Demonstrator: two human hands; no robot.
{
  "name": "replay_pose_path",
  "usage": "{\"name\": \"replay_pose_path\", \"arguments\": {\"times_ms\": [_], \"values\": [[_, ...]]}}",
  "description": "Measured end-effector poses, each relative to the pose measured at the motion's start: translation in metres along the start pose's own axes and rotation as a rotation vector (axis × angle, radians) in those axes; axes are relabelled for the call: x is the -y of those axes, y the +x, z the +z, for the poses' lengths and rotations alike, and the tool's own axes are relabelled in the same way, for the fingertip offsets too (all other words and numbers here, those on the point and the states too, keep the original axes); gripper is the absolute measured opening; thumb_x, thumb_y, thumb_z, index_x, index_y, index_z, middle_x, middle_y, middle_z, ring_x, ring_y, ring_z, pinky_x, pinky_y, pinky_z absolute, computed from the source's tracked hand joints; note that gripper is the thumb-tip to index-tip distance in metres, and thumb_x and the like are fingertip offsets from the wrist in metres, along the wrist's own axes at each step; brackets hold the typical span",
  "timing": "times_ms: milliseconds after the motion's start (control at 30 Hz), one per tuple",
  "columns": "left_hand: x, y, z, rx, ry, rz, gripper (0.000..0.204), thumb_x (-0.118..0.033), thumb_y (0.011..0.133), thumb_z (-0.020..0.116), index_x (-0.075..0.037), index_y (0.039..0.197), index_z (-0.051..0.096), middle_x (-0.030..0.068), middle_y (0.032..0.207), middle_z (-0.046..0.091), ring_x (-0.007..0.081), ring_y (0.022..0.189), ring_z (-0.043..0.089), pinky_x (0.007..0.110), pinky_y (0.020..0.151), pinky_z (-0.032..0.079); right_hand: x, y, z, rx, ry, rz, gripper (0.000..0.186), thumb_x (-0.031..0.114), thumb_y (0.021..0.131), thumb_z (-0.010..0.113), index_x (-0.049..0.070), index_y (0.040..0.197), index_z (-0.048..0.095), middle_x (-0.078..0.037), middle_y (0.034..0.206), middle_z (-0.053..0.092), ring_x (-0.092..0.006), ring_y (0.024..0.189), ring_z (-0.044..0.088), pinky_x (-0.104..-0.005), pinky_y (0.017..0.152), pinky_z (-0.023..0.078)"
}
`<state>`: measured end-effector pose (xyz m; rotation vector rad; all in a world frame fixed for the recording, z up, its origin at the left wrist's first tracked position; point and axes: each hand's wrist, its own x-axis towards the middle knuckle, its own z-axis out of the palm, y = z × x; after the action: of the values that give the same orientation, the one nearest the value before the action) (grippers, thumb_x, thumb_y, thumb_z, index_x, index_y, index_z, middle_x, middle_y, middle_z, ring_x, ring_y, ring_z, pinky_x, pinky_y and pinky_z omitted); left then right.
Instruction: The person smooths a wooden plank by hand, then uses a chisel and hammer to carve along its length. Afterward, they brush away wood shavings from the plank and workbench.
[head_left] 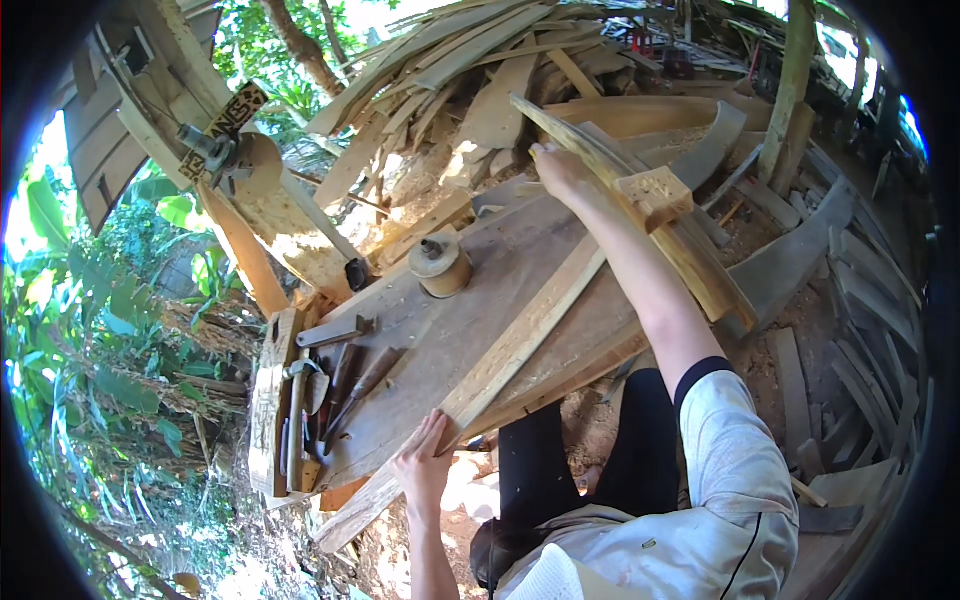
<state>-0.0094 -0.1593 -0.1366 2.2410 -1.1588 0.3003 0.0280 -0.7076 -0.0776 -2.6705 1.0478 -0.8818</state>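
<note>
A long pale wooden strip lies slantwise across the wooden workbench, its near end jutting past the edge. My left hand is closed on this strip close to that end, fingers over its top. My right hand is stretched to the far side, beside the tip of a thick curved plank. Its fingers are closed around something small with a bit of yellow showing; what it is I cannot make out. A wooden block sits just right of my right forearm, on the timber there.
Chisel-like hand tools and a hammer lie at the bench's left end. A round wooden piece with a dark knob stands on the bench. A leaning post rises beyond. Stacked boards and offcuts lie behind and right.
</note>
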Motion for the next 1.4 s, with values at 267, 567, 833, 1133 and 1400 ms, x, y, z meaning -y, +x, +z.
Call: {"name": "replay_pose_path", "arguments": {"times_ms": [267,567,833,1133,1400], "values": [[0.008,-0.004,-0.004,-0.021,0.023,-0.009,0.035,-0.008,0.074,0.083,-0.008,0.108,0.078,0.0082,0.118,0.073,0.0240,0.115,0.068,0.034,0.095,0.057,0.065,0.003,0.001,0.281,0.746,0.094,0.034,0.030,0.100,0.054,-0.002,0.103,0.064,-0.024,0.101,0.073,-0.0350,0.092,0.074,-0.0477,0.077,0.058],[0.005,-0.004,-0.002,-0.024,-0.006,-0.031,0.035,-0.005,0.074,0.081,-0.008,0.109,0.078,0.0089,0.119,0.073,0.0239,0.115,0.068,0.034,0.095,0.058,0.082,0.004,0.018,0.194,0.393,-0.092,0.035,0.033,0.102,0.051,0.003,0.106,0.069,-0.021,0.095,0.073,-0.0344,0.083,0.073,-0.0486,0.079,0.057],[0.008,-0.004,-0.005,-0.021,0.001,-0.032,0.039,-0.005,0.071,0.082,-0.011,0.110,0.077,0.0057,0.122,0.072,0.0219,0.115,0.069,0.034,0.092,0.058,0.095,-0.001,0.032,0.097,0.344,-0.090,0.027,0.026,0.100,0.056,0.002,0.107,0.065,-0.017,0.092,0.074,-0.0326,0.079,0.073,-0.0447,0.070,0.058],[0.002,-0.001,-0.010,-0.019,0.014,-0.034,0.035,-0.010,0.075,0.081,-0.010,0.109,0.078,0.0075,0.119,0.073,0.0233,0.112,0.070,0.034,0.092,0.059,0.098,-0.002,0.009,-0.103,0.434,-0.123,0.026,0.027,0.102,0.056,0.003,0.103,0.066,-0.020,0.089,0.073,-0.0331,0.082,0.072,-0.0428,0.067,0.056],[0.003,-0.004,-0.001,0.010,-0.067,-0.039,0.044,-0.012,0.073,0.082,-0.011,0.116,0.075,0.0051,0.126,0.070,0.0197,0.118,0.066,0.033,0.095,0.057,0.218,-0.050,0.006,0.832,0.809,-0.533,0.034,0.030,0.103,0.058,-0.001,0.113,0.063,-0.009,0.085,0.073,-0.0166,0.078,0.071,-0.0340,0.068,0.055]]}}
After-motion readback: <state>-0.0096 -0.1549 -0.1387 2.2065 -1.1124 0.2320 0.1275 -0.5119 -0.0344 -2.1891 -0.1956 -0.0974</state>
